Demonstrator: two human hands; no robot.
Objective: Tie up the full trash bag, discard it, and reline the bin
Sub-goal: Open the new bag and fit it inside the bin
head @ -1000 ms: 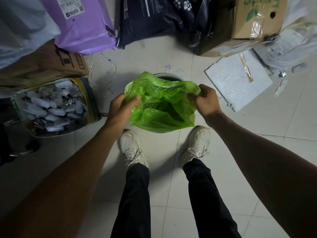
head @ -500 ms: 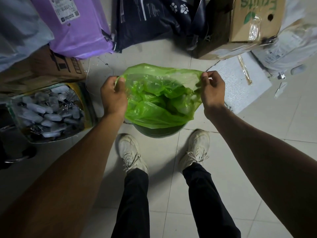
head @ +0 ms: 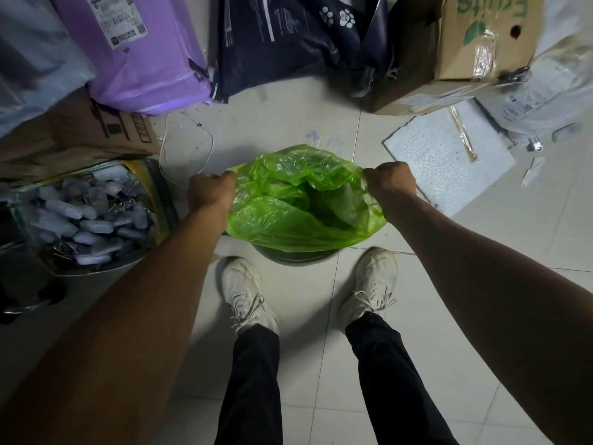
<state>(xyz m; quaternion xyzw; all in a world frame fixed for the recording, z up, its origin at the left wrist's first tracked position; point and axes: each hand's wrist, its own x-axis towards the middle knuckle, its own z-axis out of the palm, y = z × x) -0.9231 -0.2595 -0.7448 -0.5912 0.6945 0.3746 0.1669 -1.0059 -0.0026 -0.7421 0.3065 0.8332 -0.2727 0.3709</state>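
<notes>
A translucent green trash bag [head: 298,216] lies spread over a dark round bin [head: 295,256] on the tiled floor just ahead of my feet. Only the bin's near rim shows under the plastic. My left hand [head: 210,191] is closed on the bag's left edge. My right hand [head: 390,181] is closed on its right edge. The bag's mouth is stretched open between the two hands, with crumpled green plastic sagging inside. Whether the edges reach over the bin's rim at the sides is hidden by my hands.
A clear box of small white items [head: 86,216] stands at the left. Behind it are a brown carton [head: 80,136], a purple bag [head: 144,56] and a dark bag with paw prints [head: 301,36]. A fruit carton [head: 465,49] and white foam sheet [head: 446,155] lie right of the bin.
My hands went from holding a bunched bag to pulling its edges apart, then moved down with the opened mouth over the bin. The bin's near rim now shows below the plastic.
</notes>
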